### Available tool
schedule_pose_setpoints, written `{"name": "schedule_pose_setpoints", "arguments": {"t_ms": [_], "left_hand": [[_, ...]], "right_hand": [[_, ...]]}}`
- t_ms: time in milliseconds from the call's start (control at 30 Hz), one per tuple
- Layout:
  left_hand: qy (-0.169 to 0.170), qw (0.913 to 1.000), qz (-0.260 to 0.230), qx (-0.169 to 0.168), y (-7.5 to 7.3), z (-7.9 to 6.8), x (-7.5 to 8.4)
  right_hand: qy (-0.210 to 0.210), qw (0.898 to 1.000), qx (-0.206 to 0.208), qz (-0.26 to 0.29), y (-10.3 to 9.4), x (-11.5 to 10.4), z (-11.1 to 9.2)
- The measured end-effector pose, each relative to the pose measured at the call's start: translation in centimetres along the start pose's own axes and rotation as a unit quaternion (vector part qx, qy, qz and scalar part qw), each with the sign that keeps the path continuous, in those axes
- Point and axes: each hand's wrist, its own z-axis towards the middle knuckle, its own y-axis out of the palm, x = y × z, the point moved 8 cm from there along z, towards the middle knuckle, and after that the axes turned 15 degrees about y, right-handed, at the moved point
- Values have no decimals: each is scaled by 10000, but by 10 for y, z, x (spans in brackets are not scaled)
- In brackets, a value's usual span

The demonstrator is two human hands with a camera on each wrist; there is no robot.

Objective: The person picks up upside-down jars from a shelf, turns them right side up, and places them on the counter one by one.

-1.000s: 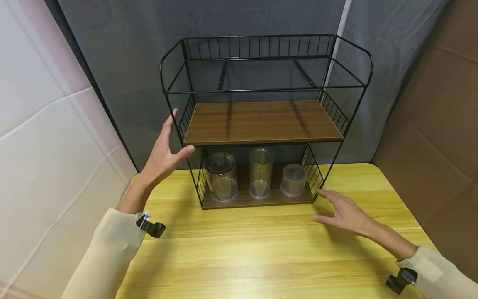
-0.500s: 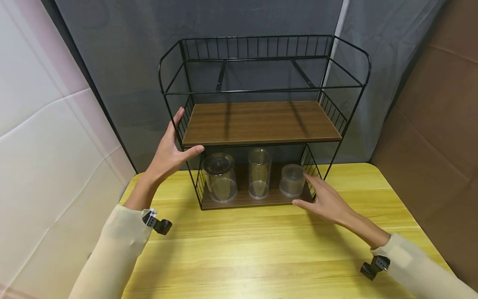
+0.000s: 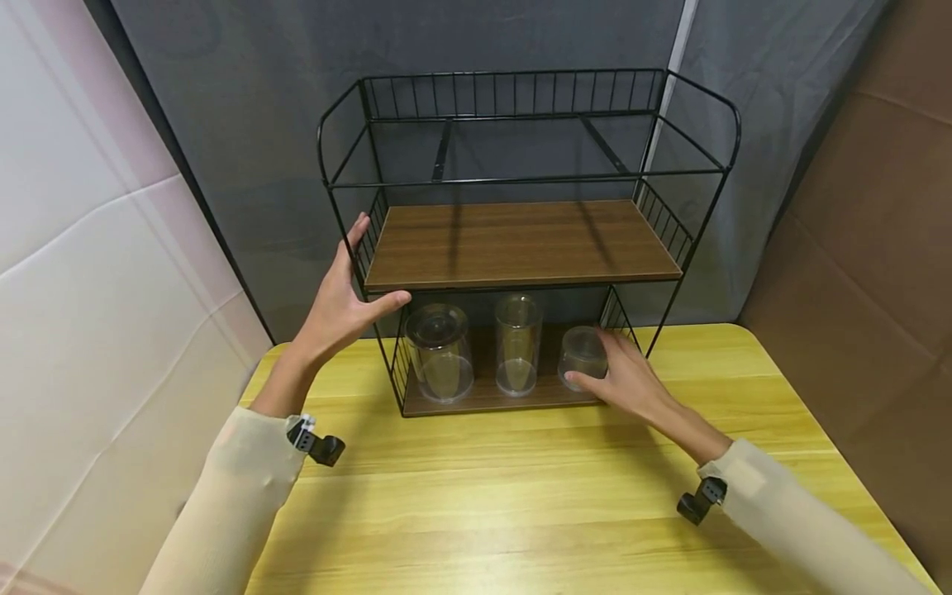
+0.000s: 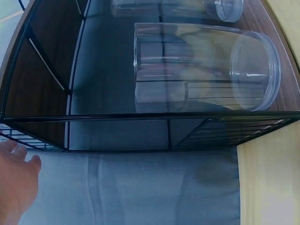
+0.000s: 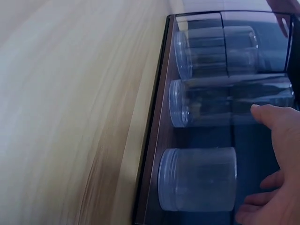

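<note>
A black wire rack with a brown wooden middle shelf (image 3: 524, 244) stands on the table. On its lower shelf (image 3: 491, 403) are three clear plastic jars, ringed ends down: a wide jar (image 3: 440, 355), a tall narrow jar (image 3: 518, 347) and a short jar (image 3: 578, 355). My left hand (image 3: 335, 310) lies along the rack's left side, fingers extended, thumb reaching past the front post below the middle shelf. My right hand (image 3: 630, 378) is spread around the short jar, thumb in front and fingers to its right. In the right wrist view a gap shows between fingers and jar (image 5: 201, 180).
The yellow wood-grain table (image 3: 476, 496) extends in front of the rack. A grey curtain (image 3: 245, 124) hangs behind it. A white panel (image 3: 111, 273) borders the left, a brown one (image 3: 863, 273) the right. Wire side guards (image 3: 621, 318) flank the lower shelf.
My right hand has moved left and inward from beside the rack to the short jar. My left hand has shifted slightly right onto the rack's side. The jars stay where they were.
</note>
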Motion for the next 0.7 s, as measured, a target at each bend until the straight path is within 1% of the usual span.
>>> {"name": "schedule_pose_setpoints", "arguments": {"t_ms": [100,267,533,633,700], "left_hand": [[4,10000,12,-7,0,0,1],[22,10000,-31,-1,1,1,1],[89,9999,-58,96,1,1,2],[64,9999,-82,101,1,0,5],[37,9998,-146,94,1,1,10]], "right_hand": [[-16,10000,66,-53,4,2,7],[100,9999,-12,-37,12,8,15],[117,9999,52,45,19,8,24],[101,9999,122,43,19,8,27],[92,9998,156,35,19,8,28]]}}
